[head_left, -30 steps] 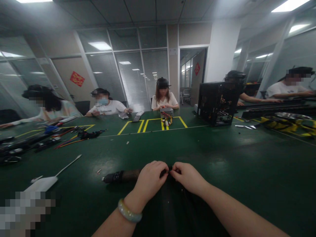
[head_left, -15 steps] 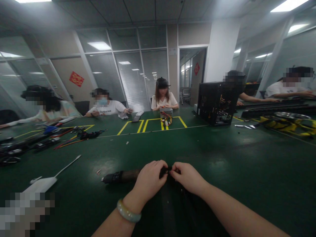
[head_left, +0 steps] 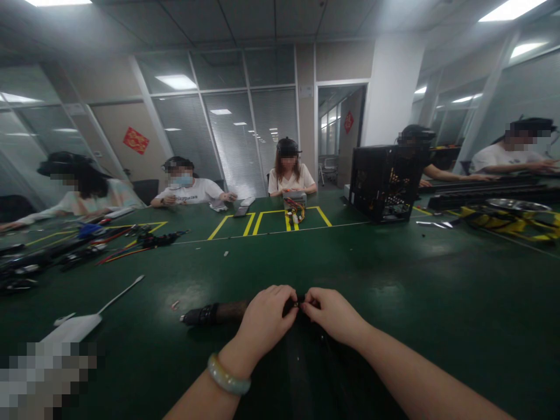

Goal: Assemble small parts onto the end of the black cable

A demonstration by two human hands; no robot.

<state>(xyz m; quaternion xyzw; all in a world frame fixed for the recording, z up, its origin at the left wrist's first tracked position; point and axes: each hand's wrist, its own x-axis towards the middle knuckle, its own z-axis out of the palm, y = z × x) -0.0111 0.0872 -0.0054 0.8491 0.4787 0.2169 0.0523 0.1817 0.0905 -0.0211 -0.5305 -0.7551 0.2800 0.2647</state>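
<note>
1. Glass partitions with lowered blinds (head_left: 231,140) stand behind a long green tabletop (head_left: 280,262) marked with yellow tape lines (head_left: 324,217).
2. Close to the wearer, the left hand (head_left: 266,318) and the right hand (head_left: 332,313) nearly meet, fingers curled, thumb and fingertips of each pinching at a small dark part (head_left: 296,304) between them; it is too small to identify.
3. Beside the left hand, a power drill (head_left: 212,313) lies on its side, chuck towards the left, its rear hidden by that hand.
4. One pale, glossy bangle (head_left: 228,375) circles the left wrist.
5. Farther left are a white, partly pixelated object (head_left: 79,328) and a tangle of cables (head_left: 149,238).
6. Across the table, a co-worker (head_left: 291,172) sits behind a power supply unit (head_left: 294,200) with coloured leads; right of it stands a black computer case (head_left: 371,184).
</note>
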